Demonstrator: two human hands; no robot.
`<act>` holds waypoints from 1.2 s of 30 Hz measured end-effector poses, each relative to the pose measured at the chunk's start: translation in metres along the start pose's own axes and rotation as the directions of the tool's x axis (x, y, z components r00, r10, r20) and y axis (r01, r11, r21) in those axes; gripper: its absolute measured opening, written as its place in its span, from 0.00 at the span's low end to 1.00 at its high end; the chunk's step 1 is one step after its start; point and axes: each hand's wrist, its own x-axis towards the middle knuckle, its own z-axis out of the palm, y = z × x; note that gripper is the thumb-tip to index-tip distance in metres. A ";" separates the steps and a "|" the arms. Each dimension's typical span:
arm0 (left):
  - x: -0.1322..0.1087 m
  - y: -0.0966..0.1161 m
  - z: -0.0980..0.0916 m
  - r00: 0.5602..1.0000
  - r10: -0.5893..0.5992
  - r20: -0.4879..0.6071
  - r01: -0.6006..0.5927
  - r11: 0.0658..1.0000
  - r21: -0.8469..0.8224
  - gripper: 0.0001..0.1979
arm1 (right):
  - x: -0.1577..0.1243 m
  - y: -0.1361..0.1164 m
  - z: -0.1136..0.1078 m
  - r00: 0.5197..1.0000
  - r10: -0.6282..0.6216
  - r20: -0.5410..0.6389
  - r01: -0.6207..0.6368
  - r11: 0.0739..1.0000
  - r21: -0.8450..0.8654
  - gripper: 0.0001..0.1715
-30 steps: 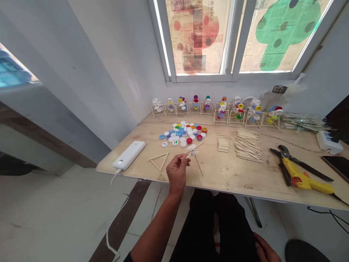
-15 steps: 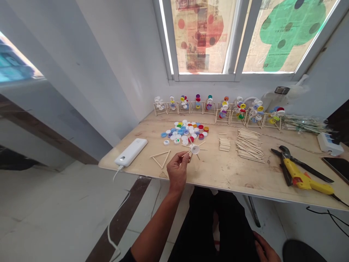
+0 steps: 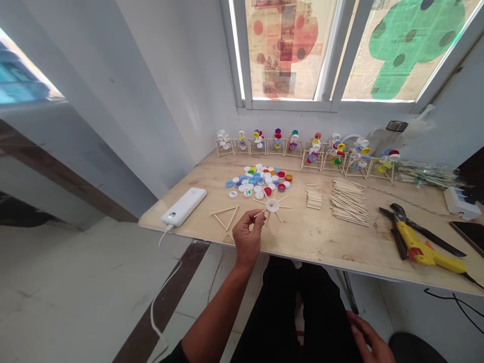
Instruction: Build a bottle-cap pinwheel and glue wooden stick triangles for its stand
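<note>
My left hand (image 3: 248,233) pinches one stick of a white bottle cap with sticks (image 3: 272,205) that radiate from it like spokes. The cap faces up toward me, above the table's front half. Left of that hand, three sticks form a triangle (image 3: 226,218) on the wood. A pile of coloured bottle caps (image 3: 260,180) lies just beyond the held piece. Beside my right thigh, my right hand (image 3: 368,337) hangs low with its fingers loosely extended and nothing visible in them.
Stick frames with cap wheels (image 3: 278,143) line the back of the table (image 3: 280,242). Short sticks (image 3: 313,199) and long sticks (image 3: 348,201) lie right of centre. A yellow glue gun (image 3: 425,252), pliers (image 3: 434,232) and a white power bank (image 3: 184,206) lie nearer the ends.
The spoked cap has turned in my left hand, so its face and spokes show more fully. My right hand has come a little further into view beside my thigh.
</note>
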 end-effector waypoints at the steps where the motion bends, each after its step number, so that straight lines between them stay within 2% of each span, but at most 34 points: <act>1: -0.002 0.001 0.000 1.000 -0.005 0.006 0.005 1.000 -0.002 0.13 | -0.003 -0.020 -0.002 0.999 -0.035 -0.023 0.036 0.999 0.031 0.31; 4: -0.008 0.005 0.000 1.000 -0.019 0.025 0.019 1.000 -0.017 0.12 | -0.007 -0.087 -0.009 0.986 -0.165 -0.016 0.166 0.979 0.120 0.28; 8: -0.019 0.009 0.004 0.998 -0.044 0.054 0.047 0.997 -0.066 0.10 | 0.003 -0.169 -0.011 0.953 -0.301 -0.038 0.301 0.923 0.238 0.24; 10: -0.025 0.012 0.008 0.995 -0.065 0.071 0.072 0.992 -0.102 0.10 | 0.012 -0.200 -0.006 0.937 -0.345 -0.057 0.345 0.886 0.310 0.22; 13: -0.032 0.018 0.013 0.992 -0.104 0.072 0.114 0.982 -0.152 0.11 | 0.025 -0.232 0.009 0.930 -0.364 -0.058 0.349 0.820 0.454 0.22; 16: -0.038 0.022 0.017 0.988 -0.137 0.070 0.147 0.973 -0.178 0.11 | 0.034 -0.248 0.023 0.948 -0.319 -0.012 0.262 0.758 0.597 0.23; 20: -0.046 0.022 0.020 0.983 -0.147 0.109 0.166 0.967 -0.195 0.10 | 0.041 -0.255 0.031 0.956 -0.293 0.035 0.180 0.674 0.716 0.23; 27: -0.052 0.022 0.024 0.972 -0.151 0.181 0.188 0.959 -0.213 0.10 | 0.044 -0.263 0.035 0.972 -0.232 0.041 0.094 0.542 0.835 0.18; 30: -0.051 0.022 0.025 0.974 -0.135 0.184 0.171 0.966 -0.195 0.10 | 0.046 -0.265 0.039 0.971 -0.235 0.049 0.071 0.475 0.877 0.17; 36: -0.050 0.013 0.024 0.975 -0.083 0.207 0.112 0.985 -0.130 0.11 | 0.051 -0.262 0.041 0.974 -0.222 0.049 0.048 0.409 0.911 0.14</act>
